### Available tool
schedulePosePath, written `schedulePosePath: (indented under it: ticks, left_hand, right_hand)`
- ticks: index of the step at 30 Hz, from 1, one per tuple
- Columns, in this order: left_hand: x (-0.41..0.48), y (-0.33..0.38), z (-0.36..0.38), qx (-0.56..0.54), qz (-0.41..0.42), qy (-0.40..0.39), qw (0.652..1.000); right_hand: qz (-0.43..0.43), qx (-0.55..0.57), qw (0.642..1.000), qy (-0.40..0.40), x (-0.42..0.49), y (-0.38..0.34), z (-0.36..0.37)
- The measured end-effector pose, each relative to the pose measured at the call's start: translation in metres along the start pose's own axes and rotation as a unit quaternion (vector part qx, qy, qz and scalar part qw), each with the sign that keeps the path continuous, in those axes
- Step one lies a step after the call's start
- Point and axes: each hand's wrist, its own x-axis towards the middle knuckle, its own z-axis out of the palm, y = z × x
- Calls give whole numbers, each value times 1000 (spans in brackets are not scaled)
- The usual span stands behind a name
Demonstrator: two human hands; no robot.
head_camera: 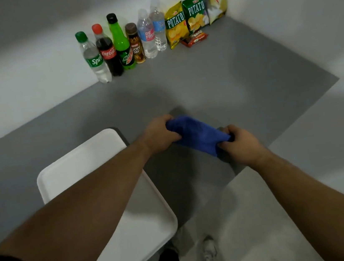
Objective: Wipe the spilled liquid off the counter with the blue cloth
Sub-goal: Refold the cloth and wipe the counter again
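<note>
Head view has both sets of fingers curled tight into the bunched blue terry cloth [198, 134], one at each end. Left hand [161, 135] grips the far-left end, fingers [173, 139] tucked under and around the fabric; right hand [241, 143] pinches the near-right end with its fingers [226, 144] folded in. So the cloth's long axis runs diagonally, from far-left down to near-right, stretched between the two fists, over the flat grey counter [214, 76]. Can't tell if it's actually touching the surface or held just above it.

Neither hand really looks nearer to the cloth, they've both got it. No obvious puddle shows up anywhere on the grey top, lighting's dim and it's kinda blurry, so where the spill sits is a guess. Probably one hand needs to let go and the other press down and sweep.

White rectangular plastic tray [95, 153] sits just left of the left wrist, overhanging the near edge. Row of soft drink bottles [120, 43] and potato chip bags [187, 18] stands well apart along the back wall.
</note>
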Motion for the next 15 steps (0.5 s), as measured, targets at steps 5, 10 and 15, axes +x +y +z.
schedulePosePath:
  ticks: [5,10,15]
  left_hand:
    - [-88,-6,-9,-173,-13,67,983]
    - [-174,-27,-6,-224,-62,189,954]
    - [-247,-78,9,-277,-137,214,927]
  right_hand:
    - [-76,183,979,38,-32,-23,-2]
    - [-111,313,942,-41,-80,-54,28]
    - [-99,232,965,-72,-124,-63,79]
